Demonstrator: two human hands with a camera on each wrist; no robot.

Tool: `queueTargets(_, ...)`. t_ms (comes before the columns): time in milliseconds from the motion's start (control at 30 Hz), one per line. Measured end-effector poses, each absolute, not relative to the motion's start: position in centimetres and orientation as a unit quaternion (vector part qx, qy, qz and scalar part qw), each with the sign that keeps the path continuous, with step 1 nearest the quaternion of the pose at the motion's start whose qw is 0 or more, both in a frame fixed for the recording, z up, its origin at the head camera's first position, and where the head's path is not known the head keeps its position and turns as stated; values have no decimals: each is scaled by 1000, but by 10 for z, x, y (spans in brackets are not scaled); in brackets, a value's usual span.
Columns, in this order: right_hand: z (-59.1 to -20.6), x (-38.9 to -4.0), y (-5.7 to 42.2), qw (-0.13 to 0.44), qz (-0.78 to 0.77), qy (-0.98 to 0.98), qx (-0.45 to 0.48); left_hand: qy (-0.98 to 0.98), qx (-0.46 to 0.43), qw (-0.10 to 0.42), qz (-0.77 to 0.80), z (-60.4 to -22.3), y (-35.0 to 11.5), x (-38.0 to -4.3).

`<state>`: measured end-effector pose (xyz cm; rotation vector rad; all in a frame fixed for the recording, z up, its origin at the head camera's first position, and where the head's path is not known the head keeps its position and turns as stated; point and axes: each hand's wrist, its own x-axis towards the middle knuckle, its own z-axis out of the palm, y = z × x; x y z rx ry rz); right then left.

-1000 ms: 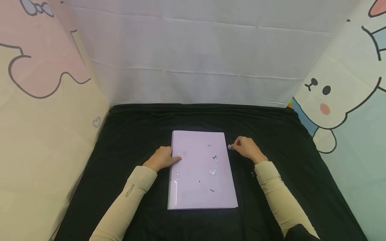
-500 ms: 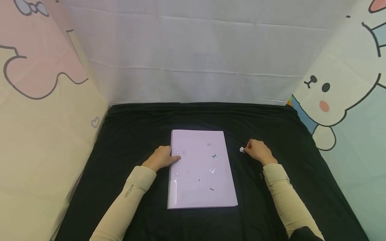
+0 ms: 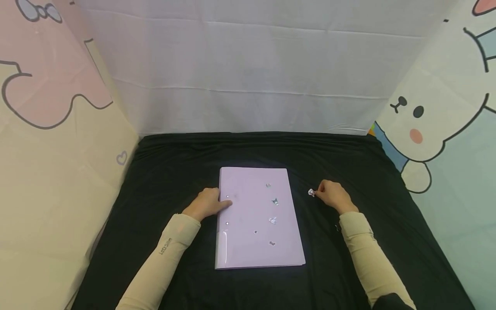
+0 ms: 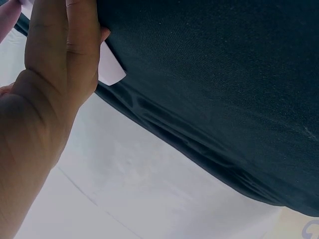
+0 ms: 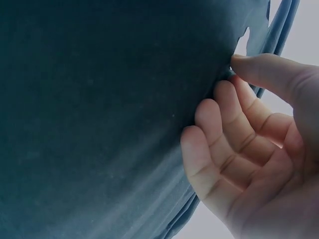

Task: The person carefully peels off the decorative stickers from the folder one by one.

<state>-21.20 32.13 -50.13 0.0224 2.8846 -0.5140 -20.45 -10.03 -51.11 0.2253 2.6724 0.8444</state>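
A light purple ring binder [image 3: 248, 245] lies flat on the black cloth, with several small stickers [image 3: 273, 220] on the right part of its cover. My left hand [image 3: 205, 203] holds its spine edge, thumb on the cover and fingers along the side. In the left wrist view a corner of the binder [image 4: 110, 67] shows past those fingers. To the right of the binder, my right hand [image 3: 334, 196] pinches a small white-edged sticker [image 3: 311, 193] between thumb and forefinger. The sticker [image 5: 242, 44] stands up from the fingertips in the right wrist view, the other fingers loosely curled.
Black cloth [image 3: 174, 159] covers the table. Another small shiny piece [image 3: 336, 228] lies beside the right sleeve. A white sheet [image 3: 248, 77] closes off the back, and printed cartoon panels [image 3: 441, 129] stand at both sides.
My right hand has moved right, away from the binder's edge, with the sticker in its fingers, and over the last half second stays nearly still. The left hand keeps its place on the binder.
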Motion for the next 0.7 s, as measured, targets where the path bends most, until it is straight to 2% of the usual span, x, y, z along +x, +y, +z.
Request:
queueTargets(367, -498, -211, 303, 93, -190, 977, -9, 935, 74, 171, 301, -512, -102, -202)
queueTargets(700, -497, -222, 252, 68, -202, 975, -55, 936, 75, 165, 301, -511, -100, -202)
